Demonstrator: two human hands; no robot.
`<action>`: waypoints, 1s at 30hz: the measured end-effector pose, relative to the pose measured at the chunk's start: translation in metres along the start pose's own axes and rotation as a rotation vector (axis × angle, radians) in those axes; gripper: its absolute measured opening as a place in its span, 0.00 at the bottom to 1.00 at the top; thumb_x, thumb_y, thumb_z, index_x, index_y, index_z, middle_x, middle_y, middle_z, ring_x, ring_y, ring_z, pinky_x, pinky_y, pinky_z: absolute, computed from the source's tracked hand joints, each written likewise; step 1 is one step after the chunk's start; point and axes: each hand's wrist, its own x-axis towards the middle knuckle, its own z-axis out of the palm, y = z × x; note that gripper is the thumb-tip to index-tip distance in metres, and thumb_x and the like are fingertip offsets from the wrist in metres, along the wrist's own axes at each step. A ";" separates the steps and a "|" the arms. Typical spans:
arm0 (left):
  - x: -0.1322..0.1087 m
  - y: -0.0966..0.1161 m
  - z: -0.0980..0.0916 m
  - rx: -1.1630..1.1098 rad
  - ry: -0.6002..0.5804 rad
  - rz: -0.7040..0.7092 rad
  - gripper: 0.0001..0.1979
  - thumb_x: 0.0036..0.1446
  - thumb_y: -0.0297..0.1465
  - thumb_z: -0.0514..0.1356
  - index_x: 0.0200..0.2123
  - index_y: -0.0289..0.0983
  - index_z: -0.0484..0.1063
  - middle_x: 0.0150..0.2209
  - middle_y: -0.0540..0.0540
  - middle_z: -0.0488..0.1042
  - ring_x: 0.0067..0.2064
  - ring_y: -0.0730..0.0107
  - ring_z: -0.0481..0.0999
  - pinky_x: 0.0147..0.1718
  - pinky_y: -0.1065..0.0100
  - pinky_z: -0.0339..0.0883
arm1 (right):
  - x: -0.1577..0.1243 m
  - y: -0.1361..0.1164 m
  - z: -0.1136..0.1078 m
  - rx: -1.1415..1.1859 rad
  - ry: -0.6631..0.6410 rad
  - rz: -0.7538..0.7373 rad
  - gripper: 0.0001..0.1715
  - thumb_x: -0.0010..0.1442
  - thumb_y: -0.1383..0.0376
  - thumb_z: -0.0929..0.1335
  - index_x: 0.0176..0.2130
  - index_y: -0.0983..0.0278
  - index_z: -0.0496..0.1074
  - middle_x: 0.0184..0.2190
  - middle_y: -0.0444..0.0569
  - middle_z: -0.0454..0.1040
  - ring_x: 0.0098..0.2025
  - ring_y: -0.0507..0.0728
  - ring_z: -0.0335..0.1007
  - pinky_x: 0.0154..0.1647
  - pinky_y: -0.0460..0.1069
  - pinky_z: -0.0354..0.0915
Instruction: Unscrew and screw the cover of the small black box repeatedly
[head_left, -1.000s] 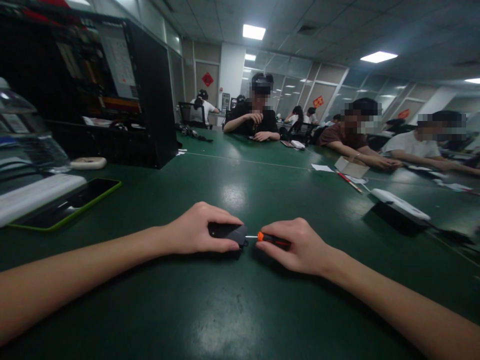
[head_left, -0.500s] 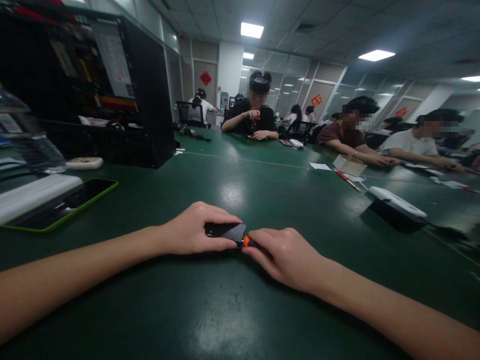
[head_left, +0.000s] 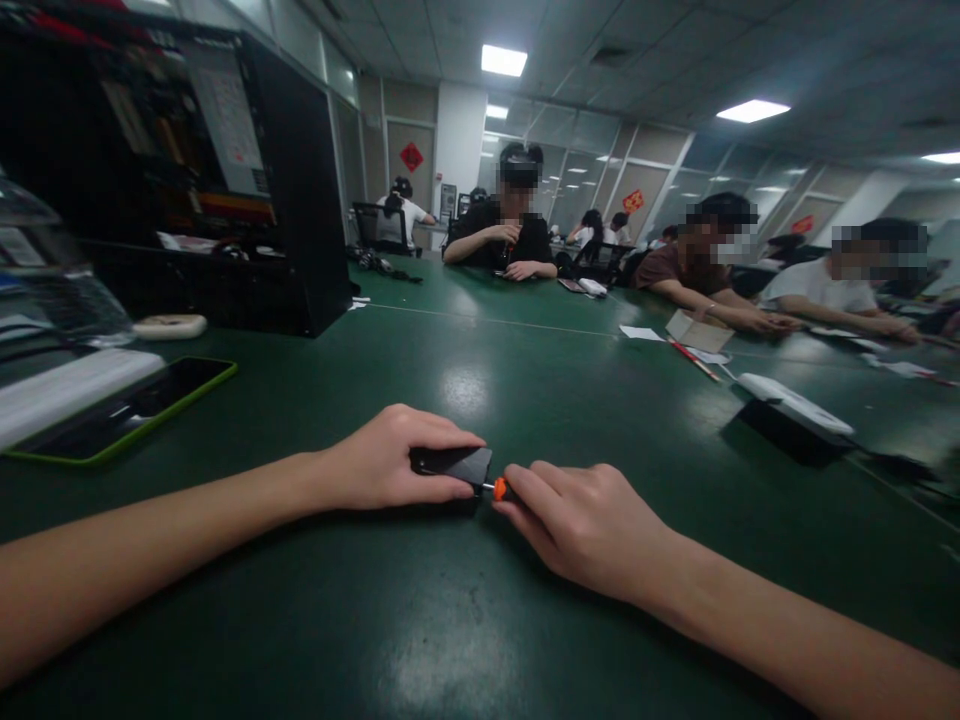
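My left hand (head_left: 401, 462) is closed on a small dark rectangular device (head_left: 465, 464), thumb along the near side and fingers along the far side, on the green tabletop. What kind of device it is I cannot make out. In my right hand (head_left: 581, 515) is a screwdriver (head_left: 500, 488) with an orange and black handle, lying nearly level. Its short stretch of bare metal shaft points left into the right end of the device. The tip is hidden there, and the fingers cover most of the handle.
An open black computer case (head_left: 289, 190) stands at the left, with a green-edged phone (head_left: 161, 400) and a plastic bottle (head_left: 52, 265) near it. A white box-shaped device (head_left: 795, 405) lies at the right. Co-workers sit across the green table (head_left: 360, 620).
My right hand has drawn slightly to the right with the screwdriver, and more of the metal shaft shows. My left hand and the device stay in place.
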 end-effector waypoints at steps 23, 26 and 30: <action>-0.001 -0.006 0.000 -0.008 0.025 -0.029 0.22 0.59 0.38 0.68 0.55 0.36 0.78 0.49 0.41 0.82 0.47 0.59 0.82 0.46 0.66 0.73 | 0.001 -0.001 0.002 0.159 -0.115 0.097 0.20 0.74 0.59 0.57 0.40 0.66 0.71 0.30 0.49 0.77 0.25 0.52 0.69 0.24 0.49 0.53; -0.001 -0.007 0.001 -0.018 0.032 -0.030 0.22 0.59 0.38 0.68 0.55 0.37 0.78 0.49 0.41 0.82 0.48 0.58 0.82 0.47 0.65 0.73 | 0.006 -0.002 0.007 0.219 -0.140 0.106 0.19 0.74 0.59 0.57 0.41 0.66 0.70 0.32 0.49 0.77 0.27 0.53 0.71 0.26 0.48 0.55; -0.001 -0.008 0.001 -0.024 0.038 -0.046 0.22 0.59 0.38 0.68 0.54 0.37 0.78 0.49 0.41 0.83 0.47 0.58 0.83 0.46 0.65 0.74 | 0.010 -0.001 0.012 0.293 -0.129 0.131 0.18 0.74 0.59 0.57 0.40 0.65 0.69 0.32 0.49 0.76 0.27 0.52 0.70 0.28 0.47 0.57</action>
